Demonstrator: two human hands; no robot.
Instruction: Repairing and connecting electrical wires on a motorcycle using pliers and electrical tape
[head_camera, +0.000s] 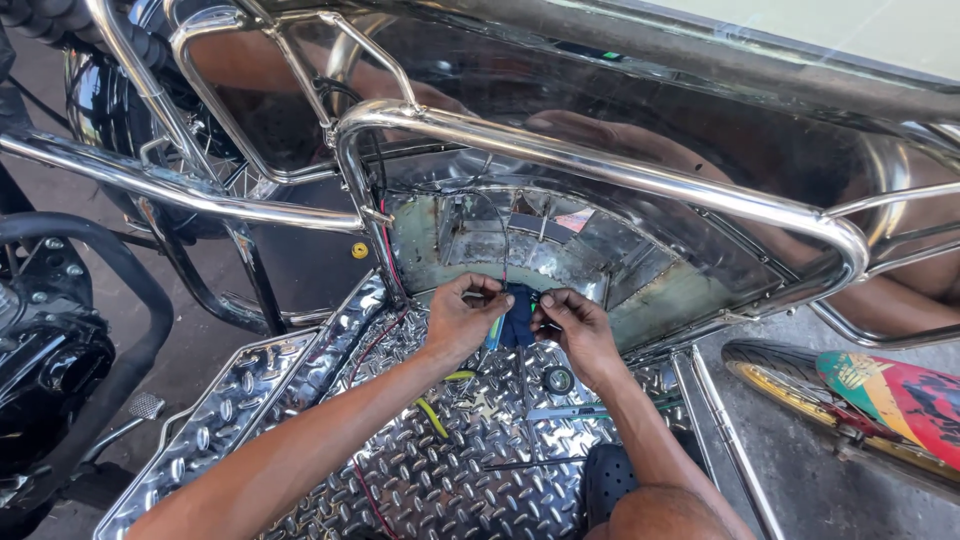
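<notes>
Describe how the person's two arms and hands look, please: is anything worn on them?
Both arms are bare up to the picture's lower edge: no sleeves, gloves, watch or bracelet show. The left hand and the right hand carry no visible rings. The forearms are lean, and the fingernails look short.

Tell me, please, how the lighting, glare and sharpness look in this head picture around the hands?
Head view: daylight; strong glare on the chrome rail and mirror panel, which reflects warm blurred shapes. The tread plate sparkles in patches. Left hand and right hand are sharp, pinching a dark blue part that is in shade. Edges bend slightly, wide-angle.
</notes>
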